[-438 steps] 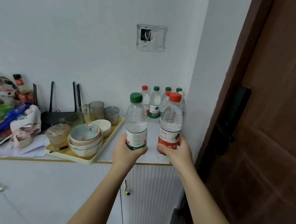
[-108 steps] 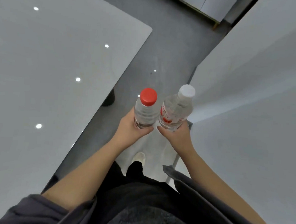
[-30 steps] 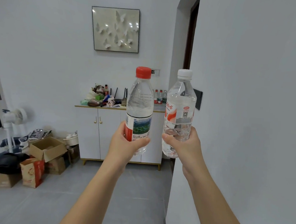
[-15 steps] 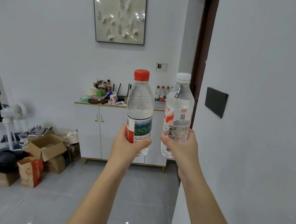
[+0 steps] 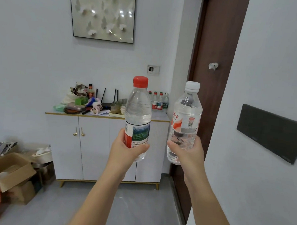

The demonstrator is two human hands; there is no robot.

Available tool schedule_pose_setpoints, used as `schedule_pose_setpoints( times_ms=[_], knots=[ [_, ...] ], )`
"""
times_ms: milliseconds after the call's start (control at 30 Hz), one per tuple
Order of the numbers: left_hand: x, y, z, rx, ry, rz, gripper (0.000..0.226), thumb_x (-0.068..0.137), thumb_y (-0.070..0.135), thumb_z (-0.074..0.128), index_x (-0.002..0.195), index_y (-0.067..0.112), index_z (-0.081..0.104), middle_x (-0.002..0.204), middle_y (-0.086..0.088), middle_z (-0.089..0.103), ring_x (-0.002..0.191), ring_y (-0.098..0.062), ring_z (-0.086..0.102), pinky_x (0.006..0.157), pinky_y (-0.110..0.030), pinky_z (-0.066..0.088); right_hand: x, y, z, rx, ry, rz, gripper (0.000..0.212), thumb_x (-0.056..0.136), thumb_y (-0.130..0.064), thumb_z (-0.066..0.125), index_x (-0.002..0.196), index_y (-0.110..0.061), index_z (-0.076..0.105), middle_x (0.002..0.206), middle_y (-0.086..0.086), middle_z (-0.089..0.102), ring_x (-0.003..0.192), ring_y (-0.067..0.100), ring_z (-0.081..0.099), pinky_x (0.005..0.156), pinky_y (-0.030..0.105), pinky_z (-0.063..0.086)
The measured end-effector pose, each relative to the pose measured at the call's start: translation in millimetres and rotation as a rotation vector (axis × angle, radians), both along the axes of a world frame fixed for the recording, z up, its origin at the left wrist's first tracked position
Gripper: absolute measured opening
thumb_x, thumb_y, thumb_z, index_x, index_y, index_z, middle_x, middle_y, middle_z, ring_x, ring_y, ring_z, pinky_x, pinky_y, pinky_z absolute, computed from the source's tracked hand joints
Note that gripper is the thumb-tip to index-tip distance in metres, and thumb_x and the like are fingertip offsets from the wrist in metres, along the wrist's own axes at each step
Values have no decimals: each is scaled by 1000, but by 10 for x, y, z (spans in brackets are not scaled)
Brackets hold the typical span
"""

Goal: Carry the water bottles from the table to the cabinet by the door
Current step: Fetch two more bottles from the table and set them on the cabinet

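Red-capped bottle (image 5: pixel 138 115), white-capped bottle (image 5: pixel 186 114) — in hands (image 5: pixel 124 151)

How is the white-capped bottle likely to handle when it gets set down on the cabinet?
The white-capped bottle looks nearly full of water, so probably heavy for its size. Its clear plastic wall may dent slightly where the right hand grips low. Tall and narrow, it could tip if set down tilted.

The left-hand bottle (image 5: pixel 138 115) and right-hand bottle (image 5: pixel 186 118) are side by side before the cabinet (image 5: pixel 93 143), door (image 5: pixel 216 38) at its right.
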State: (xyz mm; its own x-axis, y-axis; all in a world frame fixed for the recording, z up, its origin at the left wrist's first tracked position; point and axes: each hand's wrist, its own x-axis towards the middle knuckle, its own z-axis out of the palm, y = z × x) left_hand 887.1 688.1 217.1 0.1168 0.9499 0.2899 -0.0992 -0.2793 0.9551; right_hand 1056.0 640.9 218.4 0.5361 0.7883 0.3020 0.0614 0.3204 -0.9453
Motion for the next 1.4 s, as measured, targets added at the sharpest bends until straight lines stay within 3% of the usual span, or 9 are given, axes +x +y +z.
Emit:
schedule_pose_setpoints(
  times_ms=[233,367,533,700,933,1100,1267,1400],
  knots=[
    [89,870,-120,-31,17,-38,58,72,10,82,119,29,54,106,8,68,97,-10,65,70,-22,53,80,809,-165,-39,0,-53,65,73,-14,84,128,-25,51,114,-5,65,104,14,64,92,36,53],
    [216,1282,-172,-37,33,-46,58,72,10,81,120,29,53,107,9,67,97,-10,65,68,-19,52,173,1202,-228,-42,7,-68,65,73,-11,84,127,-24,51,113,-6,64,101,10,64,89,31,53],
    [438,1860,-265,-38,35,-53,51,71,6,82,106,33,56,99,10,70,84,-3,68,59,-15,53,392,1808,-342,-32,20,-77,61,72,-8,84,121,-25,53,108,-6,66,98,9,66,82,27,52],
    [791,2579,-364,-29,45,-52,58,70,6,82,118,25,56,106,5,70,94,-11,68,71,-23,56,712,2575,-429,-1,35,-60,60,73,-6,83,121,-25,53,109,-5,68,99,10,67,84,28,54],
    [1306,3590,-335,-28,53,-44,63,70,9,83,123,26,53,109,7,68,95,-9,67,68,-21,56,1235,3728,-311,26,39,-33,57,73,-1,81,116,-26,53,107,-6,67,98,8,66,74,18,52],
    [1600,4133,-317,-10,15,-22,58,71,6,82,111,36,53,102,14,68,87,-1,67,61,-14,52,1558,4306,-319,14,-4,-29,62,71,-6,84,120,-26,53,111,-4,67,102,11,66,84,28,54],
    [1869,4623,-321,-10,-17,-36,58,70,2,81,110,34,55,98,12,71,85,-1,69,64,-18,55,1833,4713,-362,18,23,-26,61,70,-2,83,121,-19,54,109,-2,69,98,10,68,74,20,54],
    [2084,5034,-357,-4,-12,-39,54,70,2,82,106,33,55,97,12,70,82,1,68,61,-15,54,2055,5076,-440,8,35,-55,63,70,-1,83,124,-17,54,113,1,69,102,13,68,85,30,55]
  ],
)
